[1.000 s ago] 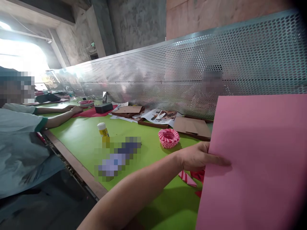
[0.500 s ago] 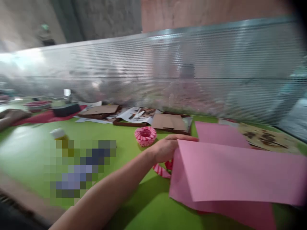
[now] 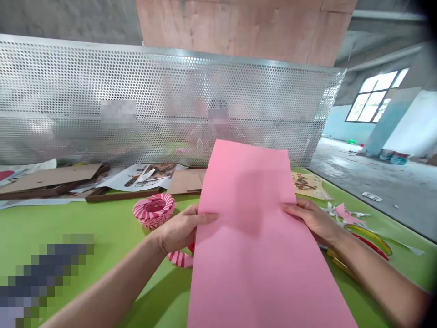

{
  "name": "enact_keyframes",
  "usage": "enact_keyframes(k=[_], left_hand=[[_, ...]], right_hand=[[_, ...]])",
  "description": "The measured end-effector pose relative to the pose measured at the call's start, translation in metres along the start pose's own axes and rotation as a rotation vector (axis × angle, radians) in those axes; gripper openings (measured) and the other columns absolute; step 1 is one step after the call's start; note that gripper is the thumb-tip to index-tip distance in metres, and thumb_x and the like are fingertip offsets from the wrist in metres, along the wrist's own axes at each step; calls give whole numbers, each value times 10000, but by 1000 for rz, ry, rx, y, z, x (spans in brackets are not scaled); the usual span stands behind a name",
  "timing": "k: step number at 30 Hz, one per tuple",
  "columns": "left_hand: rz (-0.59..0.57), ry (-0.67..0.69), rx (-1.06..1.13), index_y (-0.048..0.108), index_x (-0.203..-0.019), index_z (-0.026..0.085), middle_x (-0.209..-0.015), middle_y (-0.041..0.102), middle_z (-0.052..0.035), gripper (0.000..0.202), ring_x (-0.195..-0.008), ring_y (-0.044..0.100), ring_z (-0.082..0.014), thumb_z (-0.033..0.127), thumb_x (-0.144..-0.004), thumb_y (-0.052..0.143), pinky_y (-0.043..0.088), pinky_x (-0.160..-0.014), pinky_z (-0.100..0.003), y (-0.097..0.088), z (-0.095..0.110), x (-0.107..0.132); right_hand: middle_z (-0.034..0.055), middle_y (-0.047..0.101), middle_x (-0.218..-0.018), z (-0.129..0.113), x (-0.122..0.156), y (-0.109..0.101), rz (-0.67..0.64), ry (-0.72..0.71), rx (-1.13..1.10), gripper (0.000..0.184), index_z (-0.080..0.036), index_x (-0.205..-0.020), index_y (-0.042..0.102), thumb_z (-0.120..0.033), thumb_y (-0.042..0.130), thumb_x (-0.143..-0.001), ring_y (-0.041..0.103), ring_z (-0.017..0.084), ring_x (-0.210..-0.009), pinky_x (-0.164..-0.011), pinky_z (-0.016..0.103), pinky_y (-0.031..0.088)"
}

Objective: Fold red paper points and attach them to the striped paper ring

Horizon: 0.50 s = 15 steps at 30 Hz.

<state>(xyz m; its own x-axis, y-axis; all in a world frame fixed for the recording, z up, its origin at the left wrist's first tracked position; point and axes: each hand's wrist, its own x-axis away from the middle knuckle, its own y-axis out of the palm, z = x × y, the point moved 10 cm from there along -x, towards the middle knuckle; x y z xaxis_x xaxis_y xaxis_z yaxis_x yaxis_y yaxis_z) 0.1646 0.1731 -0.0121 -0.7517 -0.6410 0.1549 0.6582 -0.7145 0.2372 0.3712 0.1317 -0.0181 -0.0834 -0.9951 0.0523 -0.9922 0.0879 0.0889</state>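
A long sheet of pink paper (image 3: 252, 196) stands tilted up in front of me, its lower part running out of the bottom of the view. My left hand (image 3: 184, 228) grips its left edge, thumb on the near face and fingers behind. On the right edge, my right hand (image 3: 307, 216) holds it the same way. Just left of my left hand sits a small round woven paper basket (image 3: 154, 210) in pink and red stripes. A striped paper strip (image 3: 180, 259) shows below that hand, partly hidden by the paper.
A metal mesh panel (image 3: 102, 77) borders the back of the green table (image 3: 112, 232). Along it lie brown cardboard pieces (image 3: 51, 178) and a printed sheet (image 3: 139, 176). Yellow and red rings (image 3: 372, 241) and paper scraps (image 3: 350, 214) lie at right. A blurred-out patch (image 3: 44, 273) covers the left front.
My view has swung right. The pink paper, bent over sideways earlier, is now raised lengthwise and flatter. My right hand has come into view on its right edge.
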Motion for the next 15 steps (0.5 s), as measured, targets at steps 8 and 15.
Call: enact_keyframes(k=[8, 15], left_hand=[[42, 9, 166, 646, -920, 115, -799, 702, -84, 196, -714, 646, -193, 178, -757, 559, 495, -705, -308, -9, -1, -2], [28, 37, 236, 626, -967, 93, -868, 688, -130, 235, -808, 635, -265, 106, -749, 540, 474, -764, -385, -13, -5, -5]], right_hand=[[47, 692, -877, -9, -3, 13, -111, -53, -102, 231, -191, -913, 658, -263, 645, -694, 626, 215, -804, -735, 334, 467], [23, 686, -930, -5, -6, 15, -157, -80, -164, 161, -231, -873, 669, -223, 633, -716, 623, 203, -853, -771, 327, 471]])
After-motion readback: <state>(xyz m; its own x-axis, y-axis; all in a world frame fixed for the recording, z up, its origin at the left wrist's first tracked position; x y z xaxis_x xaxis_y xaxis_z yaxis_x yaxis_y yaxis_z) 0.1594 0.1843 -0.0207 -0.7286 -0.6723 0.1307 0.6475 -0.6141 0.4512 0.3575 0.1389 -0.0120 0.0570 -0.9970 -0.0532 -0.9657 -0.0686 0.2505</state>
